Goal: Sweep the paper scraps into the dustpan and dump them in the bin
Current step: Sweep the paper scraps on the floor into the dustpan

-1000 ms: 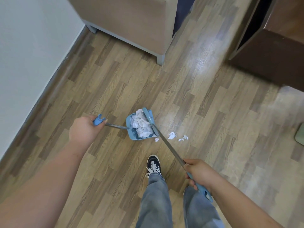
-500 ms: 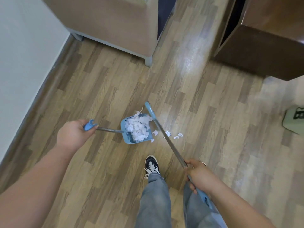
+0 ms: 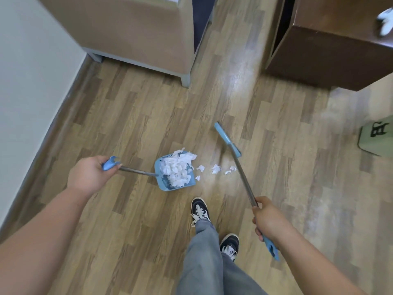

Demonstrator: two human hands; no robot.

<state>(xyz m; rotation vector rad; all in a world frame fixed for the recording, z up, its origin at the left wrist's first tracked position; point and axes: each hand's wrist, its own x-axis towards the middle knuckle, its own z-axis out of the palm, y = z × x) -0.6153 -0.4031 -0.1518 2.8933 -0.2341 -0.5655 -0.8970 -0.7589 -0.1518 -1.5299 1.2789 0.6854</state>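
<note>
- The left hand (image 3: 88, 177), at the middle left of the frame, is gripping the blue end of the dustpan handle (image 3: 109, 163), with its fingers curled tight around it.
- The dustpan (image 3: 176, 172) is sitting on the wooden floor (image 3: 148, 124) near the centre of the frame, its metal shaft running left to the hand and its open mouth facing right.
- A heap of white paper scraps (image 3: 177, 169) is filling the dustpan and spilling slightly over its upper right edge.
- A few loose scraps (image 3: 215, 168) are lying on the floor just right of the dustpan mouth, between the dustpan and the broom shaft.
- The right hand (image 3: 269, 220), at the lower right of centre, is clasping the broom (image 3: 242, 173) by its shaft, fingers wrapped closed; the blue handle end is sticking out below the hand.
- The broom head (image 3: 227, 139) is sitting up and to the right of the loose scraps, apart from them; whether it is touching the floor cannot be told.
- Two legs in grey jeans (image 3: 204, 252) and dark shoes with white laces (image 3: 200, 209) are standing at the bottom centre.
- A light wooden cabinet (image 3: 138, 33) is filling the upper left, a dark brown cabinet (image 3: 331, 54) the upper right.
- A pale green object (image 3: 376, 137) with dark markings is showing at the right edge; what it is cannot be told.
</note>
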